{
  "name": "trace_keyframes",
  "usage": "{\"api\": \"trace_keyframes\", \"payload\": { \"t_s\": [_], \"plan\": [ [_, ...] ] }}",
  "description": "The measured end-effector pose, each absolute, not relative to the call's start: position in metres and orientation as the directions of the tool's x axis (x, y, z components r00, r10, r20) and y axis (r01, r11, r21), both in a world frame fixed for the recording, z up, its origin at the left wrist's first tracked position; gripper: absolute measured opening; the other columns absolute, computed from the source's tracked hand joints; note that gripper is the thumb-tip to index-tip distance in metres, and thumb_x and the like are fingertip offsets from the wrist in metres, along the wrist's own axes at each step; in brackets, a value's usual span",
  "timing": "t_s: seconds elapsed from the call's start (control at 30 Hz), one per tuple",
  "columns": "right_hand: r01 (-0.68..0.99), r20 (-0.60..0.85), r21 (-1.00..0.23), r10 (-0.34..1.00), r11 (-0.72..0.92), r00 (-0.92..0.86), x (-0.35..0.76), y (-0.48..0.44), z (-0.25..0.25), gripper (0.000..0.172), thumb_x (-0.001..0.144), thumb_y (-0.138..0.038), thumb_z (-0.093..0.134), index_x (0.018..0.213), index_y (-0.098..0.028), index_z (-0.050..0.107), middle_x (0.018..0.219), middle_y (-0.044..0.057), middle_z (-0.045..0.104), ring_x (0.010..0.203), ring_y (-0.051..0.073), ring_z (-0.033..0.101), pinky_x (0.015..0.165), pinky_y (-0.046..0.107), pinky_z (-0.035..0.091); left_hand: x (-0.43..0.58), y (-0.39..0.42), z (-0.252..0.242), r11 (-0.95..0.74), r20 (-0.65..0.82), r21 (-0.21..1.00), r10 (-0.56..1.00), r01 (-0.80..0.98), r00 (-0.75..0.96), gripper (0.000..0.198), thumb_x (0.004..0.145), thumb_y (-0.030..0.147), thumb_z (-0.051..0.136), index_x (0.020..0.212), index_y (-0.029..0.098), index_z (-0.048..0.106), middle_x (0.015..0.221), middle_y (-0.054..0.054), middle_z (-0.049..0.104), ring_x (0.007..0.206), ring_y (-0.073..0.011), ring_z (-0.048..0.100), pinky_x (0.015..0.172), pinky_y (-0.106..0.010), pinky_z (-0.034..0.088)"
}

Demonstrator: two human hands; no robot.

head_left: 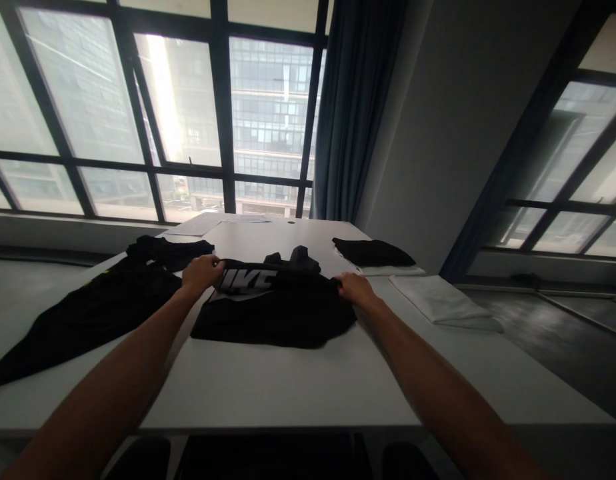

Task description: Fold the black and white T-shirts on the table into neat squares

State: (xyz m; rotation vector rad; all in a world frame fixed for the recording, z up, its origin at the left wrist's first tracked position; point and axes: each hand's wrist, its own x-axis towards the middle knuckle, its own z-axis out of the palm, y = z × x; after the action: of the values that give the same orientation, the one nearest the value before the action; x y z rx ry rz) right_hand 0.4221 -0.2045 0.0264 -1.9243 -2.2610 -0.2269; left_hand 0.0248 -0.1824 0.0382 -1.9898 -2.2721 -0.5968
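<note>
A black T-shirt with white block lettering [273, 307] lies partly folded on the white table [268, 387]. My left hand [202, 273] is closed on the shirt's far left edge, beside the lettering. My right hand [355, 288] is closed on its far right edge. Both arms reach forward over the table, and the held edge is raised slightly above the rest of the shirt.
A long black garment [93, 307] sprawls on the table's left. A folded black item on a white one [373, 255] sits at the back right, with a folded white cloth [441, 303] near the right edge. Papers [203, 225] lie at the far end by the windows.
</note>
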Motion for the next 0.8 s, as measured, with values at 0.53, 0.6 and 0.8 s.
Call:
{"api": "trace_keyframes", "payload": {
  "t_s": [0.53,0.6,0.8],
  "plan": [
    [0.636,0.551,-0.428,0.743,0.642,-0.379,0.391,-0.213,0.026,0.034,0.087,-0.023,0.051,0.116,-0.019,0.069,0.115,0.009,0.070,0.107,0.021,0.063,0.098,0.038,0.047,0.139,-0.239,0.014,-0.593,-0.025,0.153,0.797,0.791,0.603,0.085,0.078,0.067,0.063,0.146,0.020,0.045,0.151,-0.017,0.044,0.138,-0.0402,0.038,0.114,-0.054,0.027],
    [0.661,0.548,-0.358,0.721,0.660,-0.423,0.391,-0.208,0.021,0.048,0.080,-0.009,0.047,0.122,-0.020,0.067,0.126,0.008,0.066,0.119,0.021,0.058,0.107,0.039,0.042,0.139,-0.237,0.012,-0.717,-0.092,0.270,0.645,0.643,0.758,0.086,0.076,0.061,0.070,0.149,0.028,0.040,0.158,-0.009,0.033,0.145,-0.0344,0.027,0.119,-0.050,0.018],
    [0.848,0.219,-0.149,0.853,0.509,-0.474,0.406,-0.198,0.010,0.052,0.078,-0.007,0.049,0.124,-0.021,0.067,0.133,0.006,0.063,0.121,0.024,0.058,0.107,0.039,0.042,0.091,-0.206,0.021,-0.669,-0.199,0.294,0.655,0.682,0.729,0.090,0.063,0.047,0.084,0.144,0.040,0.045,0.162,-0.001,0.024,0.148,-0.0357,0.020,0.118,-0.057,0.011]
  ]
}}
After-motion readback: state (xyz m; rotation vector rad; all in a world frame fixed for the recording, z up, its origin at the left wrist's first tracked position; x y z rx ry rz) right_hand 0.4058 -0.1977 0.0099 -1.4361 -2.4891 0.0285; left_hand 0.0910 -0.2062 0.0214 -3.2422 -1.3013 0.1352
